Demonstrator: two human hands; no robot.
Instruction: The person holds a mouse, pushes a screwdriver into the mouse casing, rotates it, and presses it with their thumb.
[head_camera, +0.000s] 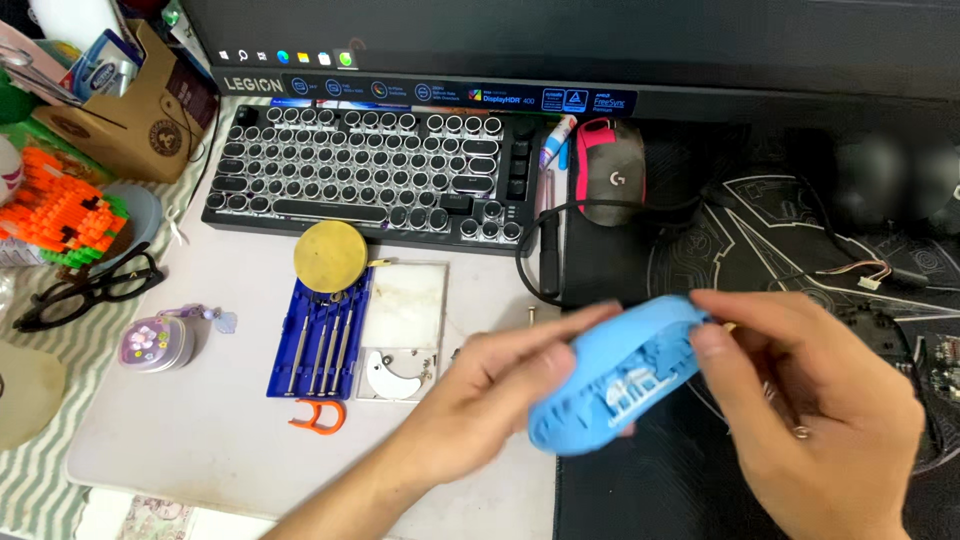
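Behind everything, a dark monitor (560, 40) spans the far edge of the desk, so the worktop in front stays free for the hands. Below it, a black keyboard with round keys (370, 175) sits pushed back against the screen. On the right half lies a black patterned mouse mat (760, 240), with a grey and pink mouse (610, 180) parked at its far left corner. On the left half, a pale work mat (150, 420) carries a blue tray of small screwdrivers (320, 345), laid in a row for easy picking, and a clear tray with tiny parts (405, 330) beside it.

Both hands meet over the near edge of the mouse mat. The left hand (480, 385) reaches in from below, fingers curled under a blue plastic shell (620, 375), grasping it. The right hand (800, 400) comes from the right, thumb and fingertips pinching the shell's upper end. Held between both, the shell is tilted toward the camera, inner ribs showing.
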